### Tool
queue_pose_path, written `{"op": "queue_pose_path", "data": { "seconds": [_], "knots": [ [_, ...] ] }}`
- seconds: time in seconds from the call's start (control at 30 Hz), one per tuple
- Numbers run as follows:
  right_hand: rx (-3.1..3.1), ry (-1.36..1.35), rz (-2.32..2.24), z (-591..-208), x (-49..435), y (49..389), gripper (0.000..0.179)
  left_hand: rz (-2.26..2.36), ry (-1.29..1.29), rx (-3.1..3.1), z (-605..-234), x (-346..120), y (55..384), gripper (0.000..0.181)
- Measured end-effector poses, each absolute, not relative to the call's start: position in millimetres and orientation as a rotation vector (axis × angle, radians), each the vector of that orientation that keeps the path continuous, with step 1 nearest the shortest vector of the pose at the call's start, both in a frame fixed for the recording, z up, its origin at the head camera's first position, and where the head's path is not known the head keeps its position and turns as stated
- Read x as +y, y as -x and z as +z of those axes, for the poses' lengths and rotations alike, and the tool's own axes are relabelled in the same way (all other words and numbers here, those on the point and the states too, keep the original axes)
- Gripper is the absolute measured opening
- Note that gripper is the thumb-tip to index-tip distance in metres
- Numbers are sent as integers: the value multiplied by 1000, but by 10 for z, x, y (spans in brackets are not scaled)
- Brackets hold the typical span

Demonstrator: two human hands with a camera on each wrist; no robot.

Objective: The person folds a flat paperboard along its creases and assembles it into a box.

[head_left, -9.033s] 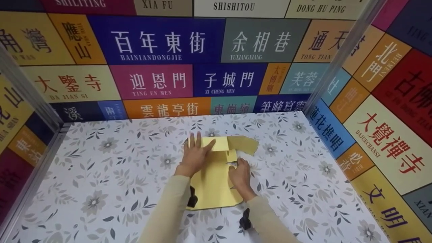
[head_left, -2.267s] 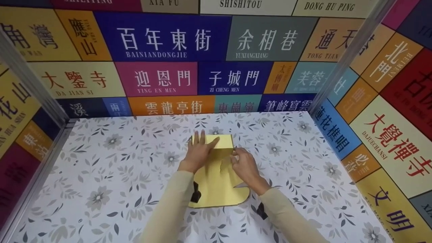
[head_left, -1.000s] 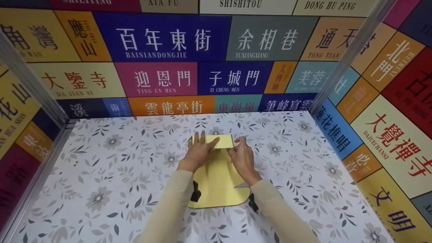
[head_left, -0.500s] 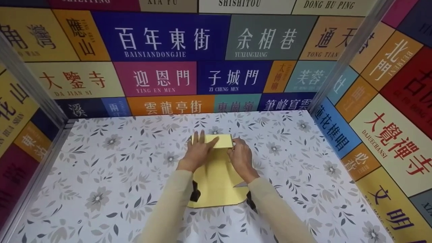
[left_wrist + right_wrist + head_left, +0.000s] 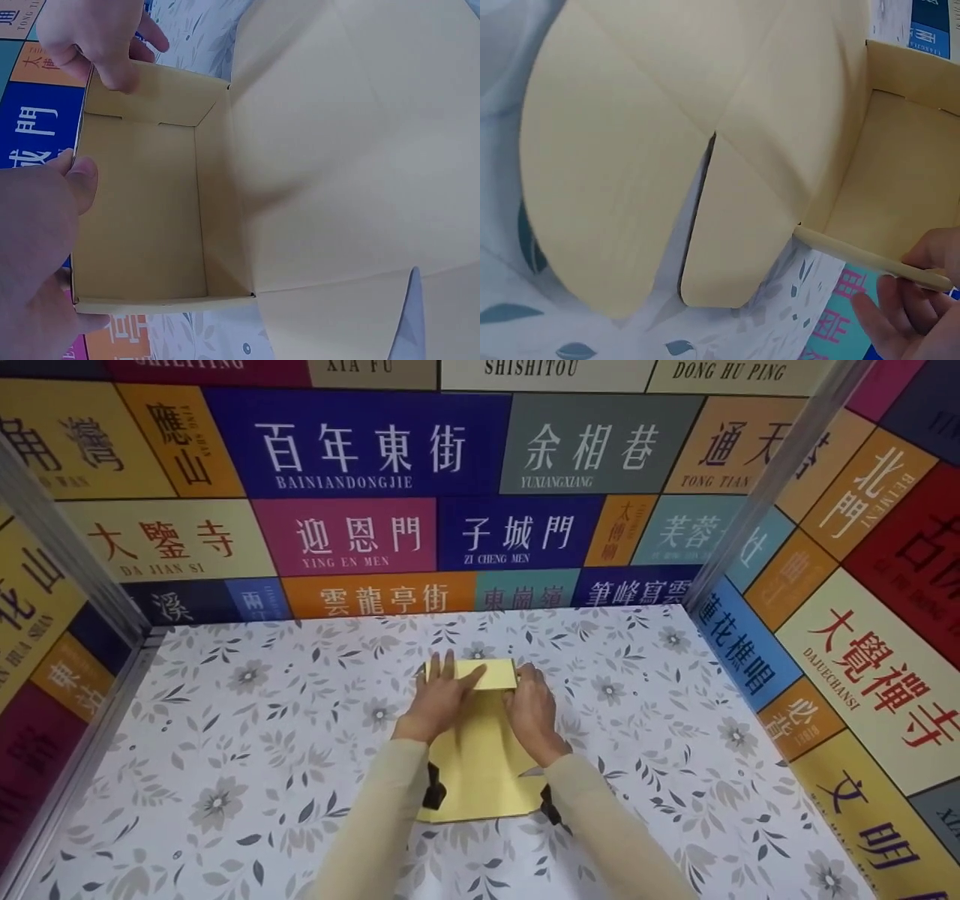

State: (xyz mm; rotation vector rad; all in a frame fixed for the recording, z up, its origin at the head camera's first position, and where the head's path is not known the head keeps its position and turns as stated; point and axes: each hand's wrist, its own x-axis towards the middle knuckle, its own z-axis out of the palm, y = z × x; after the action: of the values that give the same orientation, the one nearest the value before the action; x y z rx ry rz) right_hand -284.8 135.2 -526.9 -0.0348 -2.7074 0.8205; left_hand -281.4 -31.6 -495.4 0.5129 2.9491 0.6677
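A yellow-tan cardboard box point(image 5: 487, 675) lies on the table with its raised tray at the far end and its broad lid point(image 5: 480, 787) spread flat toward me. In the left wrist view, my left hand point(image 5: 34, 247) grips the tray wall farthest from the lid, thumb over its top edge. My right hand point(image 5: 922, 307) pinches a side wall point(image 5: 870, 259) in the right wrist view, thumb inside and fingers outside. The inner floor point(image 5: 142, 210) of the tray is bare. A tapered slit separates a lid flap point(image 5: 724, 255) from the rounded lid end point(image 5: 607, 187).
A white cloth with grey flowers point(image 5: 217, 802) covers the table. Behind it stands a wall of coloured sign panels point(image 5: 360, 442), with another panelled wall point(image 5: 862, 660) at the right. Black wrist mounts point(image 5: 433, 786) hang below both sleeves.
The flap that stuck out at the far right is folded in, and a side wall stands there. My right hand has moved from the lid's edge up to that wall. The left hand stays put.
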Motion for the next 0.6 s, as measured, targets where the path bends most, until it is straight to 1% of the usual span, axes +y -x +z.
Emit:
{"op": "queue_pose_path", "data": {
  "seconds": [0.1, 0.23, 0.4, 0.6],
  "knots": [
    [-2776, 57, 940, -5296, 1377, 2863, 28, 652, -522, 2967, -4965, -329, 2799, 43],
    [-2808, 57, 1027, -5355, 1410, 2890, 19, 662, -531, 2967, -4971, -329, 2796, 43],
    [-2750, 37, 1005, -5424, 1408, 2952, 14, 702, -524, 2959, -4975, -326, 2811, 43],
    [-2713, 31, 1010, -5479, 1409, 3003, 2, 703, -533, 2962, -4978, -321, 2811, 43]
  ]
}}
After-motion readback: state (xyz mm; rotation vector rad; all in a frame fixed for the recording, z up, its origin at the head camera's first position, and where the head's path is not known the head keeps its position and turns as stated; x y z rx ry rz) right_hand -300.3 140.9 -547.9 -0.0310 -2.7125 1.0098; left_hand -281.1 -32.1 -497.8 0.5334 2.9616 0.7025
